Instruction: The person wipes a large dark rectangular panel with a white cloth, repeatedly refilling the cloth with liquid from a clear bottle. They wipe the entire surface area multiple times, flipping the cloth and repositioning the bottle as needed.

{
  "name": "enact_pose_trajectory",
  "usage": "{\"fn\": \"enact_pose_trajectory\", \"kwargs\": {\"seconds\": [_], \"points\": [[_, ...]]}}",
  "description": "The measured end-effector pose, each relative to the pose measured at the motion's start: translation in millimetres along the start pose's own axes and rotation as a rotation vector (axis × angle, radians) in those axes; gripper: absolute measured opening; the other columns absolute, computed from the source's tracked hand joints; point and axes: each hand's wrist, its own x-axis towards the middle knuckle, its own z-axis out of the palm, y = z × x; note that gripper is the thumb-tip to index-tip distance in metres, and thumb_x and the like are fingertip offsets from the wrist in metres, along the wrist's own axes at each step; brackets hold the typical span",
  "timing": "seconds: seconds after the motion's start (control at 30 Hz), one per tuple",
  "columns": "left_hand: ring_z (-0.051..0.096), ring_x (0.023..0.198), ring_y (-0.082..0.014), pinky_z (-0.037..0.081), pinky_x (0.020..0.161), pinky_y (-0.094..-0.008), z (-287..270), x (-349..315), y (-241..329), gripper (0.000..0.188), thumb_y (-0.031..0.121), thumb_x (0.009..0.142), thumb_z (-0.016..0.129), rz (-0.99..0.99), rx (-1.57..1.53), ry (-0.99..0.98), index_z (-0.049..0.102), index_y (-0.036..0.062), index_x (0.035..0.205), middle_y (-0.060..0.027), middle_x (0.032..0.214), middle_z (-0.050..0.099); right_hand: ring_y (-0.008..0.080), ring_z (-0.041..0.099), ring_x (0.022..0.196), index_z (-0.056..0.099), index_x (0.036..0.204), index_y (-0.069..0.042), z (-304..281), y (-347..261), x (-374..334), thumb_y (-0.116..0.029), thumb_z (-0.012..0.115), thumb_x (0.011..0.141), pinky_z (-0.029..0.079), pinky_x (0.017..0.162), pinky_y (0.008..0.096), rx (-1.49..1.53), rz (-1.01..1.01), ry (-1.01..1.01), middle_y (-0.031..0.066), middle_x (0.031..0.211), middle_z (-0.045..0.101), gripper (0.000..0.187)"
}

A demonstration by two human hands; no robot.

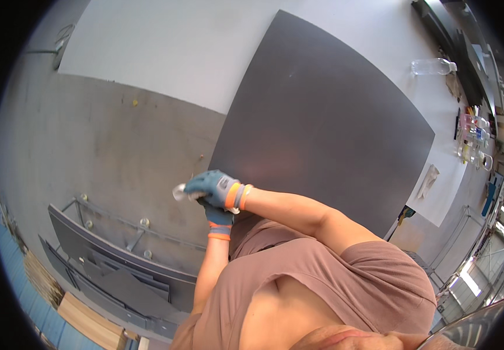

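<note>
My right hand (213, 185), in a blue and grey work glove with an orange cuff, reaches across to the left. Its fingers are closed round a small whitish, partly see-through thing (179, 192) that pokes out past the fingertips; I cannot make out its kind. Just below, my left hand (219, 214) wears a matching glove and lies against the right one. The right hand hides most of the left fingers. Both hands are by the near left corner of a large dark grey panel (328, 122), which lies flat on a white surface (164, 46).
A clear plastic bottle (433, 66) lies beyond the panel's right side, near several bottles (475, 140) and a crumpled paper piece (429, 182). At lower left stands a metal frame with casters (141, 227), beside dark panels (118, 289) and wooden boards (91, 321).
</note>
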Motion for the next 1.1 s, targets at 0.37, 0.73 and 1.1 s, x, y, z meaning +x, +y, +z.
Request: {"fn": "enact_pose_trajectory", "kwargs": {"seconds": [0.37, 0.73, 1.1], "points": [[0.069, 0.109, -0.0231, 0.063, 0.088, -0.0421, 16, 0, 11, 0.045, 0.026, 0.101, 0.068, -0.195, 1.706, 0.456, 0.054, 0.0103, 0.141, -0.0058, 0.127, 0.065, 0.0255, 0.069, 0.111, 0.071, 0.127, -0.007, -511, 122, -26, -0.009, 0.055, 0.101, 0.054, 0.095, 0.0365, -0.672, 0.315, 1.358, 0.0163, 0.127, 0.071, 0.031], [0.069, 0.108, -0.0209, 0.063, 0.089, -0.0407, 26, -8, 19, 0.048, 0.027, 0.099, 0.072, -0.310, 1.868, 0.558, 0.053, 0.0109, 0.140, -0.0045, 0.125, 0.066, 0.0418, 0.033, 0.151, 0.053, 0.147, -0.005, -488, 227, 125, -0.033, 0.053, 0.097, 0.029, 0.124, 0.0485, -1.574, 0.606, 0.774, 0.0246, 0.160, 0.040, 0.058], [0.069, 0.108, -0.0216, 0.063, 0.089, -0.0410, 25, -12, 15, 0.047, 0.025, 0.100, 0.070, -0.397, 1.842, 0.562, 0.053, 0.0085, 0.140, -0.0049, 0.125, 0.066, 0.0331, 0.072, 0.083, 0.077, 0.097, -0.001, -556, 107, 57, -0.025, 0.073, 0.076, 0.055, 0.078, 0.0414, -1.290, 1.112, -0.489, 0.0222, 0.094, 0.074, 0.032]]}}
